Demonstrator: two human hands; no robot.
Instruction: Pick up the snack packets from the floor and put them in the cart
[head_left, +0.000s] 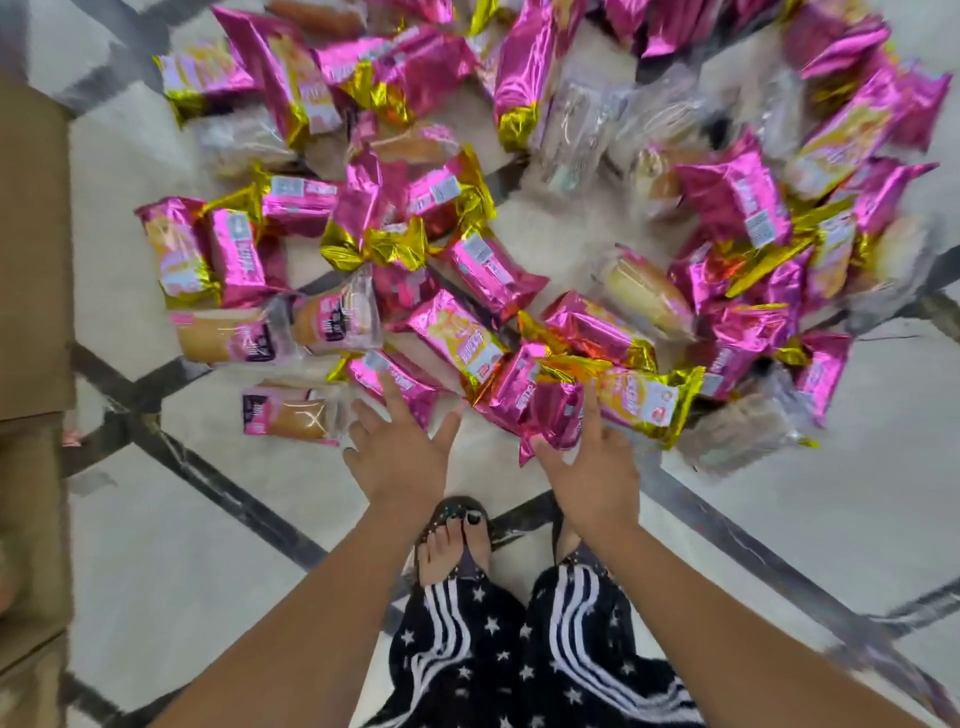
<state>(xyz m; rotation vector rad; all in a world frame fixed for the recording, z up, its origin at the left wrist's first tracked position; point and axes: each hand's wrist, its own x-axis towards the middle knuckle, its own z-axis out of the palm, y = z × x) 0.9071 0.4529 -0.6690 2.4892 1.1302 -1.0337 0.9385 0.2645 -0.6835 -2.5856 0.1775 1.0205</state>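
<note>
Several shiny pink and gold snack packets (457, 332) lie scattered in a wide heap on the pale tiled floor, mixed with clear-wrapped cake packets (291, 413). My left hand (400, 449) reaches down with spread, straight fingers, its fingertips over the near edge of a pink packet (395, 382). My right hand (592, 467) is spread too, fingers against a pink packet (550, 410) at the front of the heap. Neither hand holds anything. No cart is in view.
A brown box-like surface (31, 249) runs down the left edge. My feet in sandals (457, 540) stand just behind my hands. The floor (805, 530) has dark diagonal lines and lies bare to the lower right and lower left.
</note>
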